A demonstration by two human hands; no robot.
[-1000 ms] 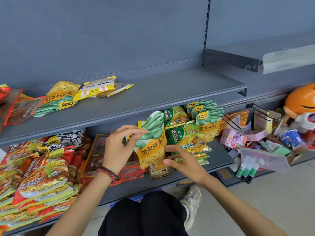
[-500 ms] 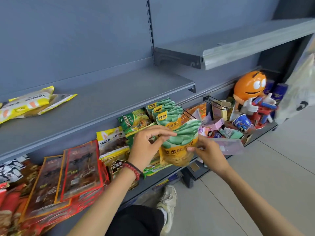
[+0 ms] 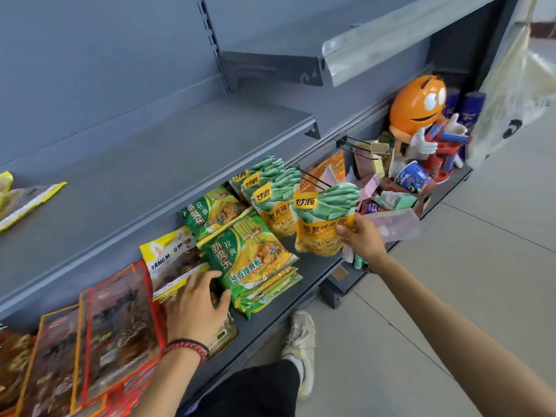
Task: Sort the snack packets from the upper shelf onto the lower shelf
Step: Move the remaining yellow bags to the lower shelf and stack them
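Note:
My right hand (image 3: 359,237) pinches the right edge of a green-and-yellow bean snack packet (image 3: 319,218) and holds it upright at the front of a row of matching packets (image 3: 270,194) on the lower shelf (image 3: 313,266). My left hand (image 3: 197,302) rests with spread fingers on the left edge of a stack of green noodle packets (image 3: 252,263), over a yellow packet (image 3: 168,254). A yellow packet (image 3: 27,200) lies at the left of the grey upper shelf (image 3: 180,152).
Red-framed packets (image 3: 99,332) lean at the lower left. To the right stand an orange mascot figure (image 3: 418,106), small boxes (image 3: 391,194) and metal hooks (image 3: 358,145). A higher shelf (image 3: 355,46) juts out above. My shoe (image 3: 301,341) is on the tiled floor.
My left hand has let go of the bean packet and dropped to the noodle stack. My right hand now holds the bean packet alone, farther right beside the matching row. The view has swung right.

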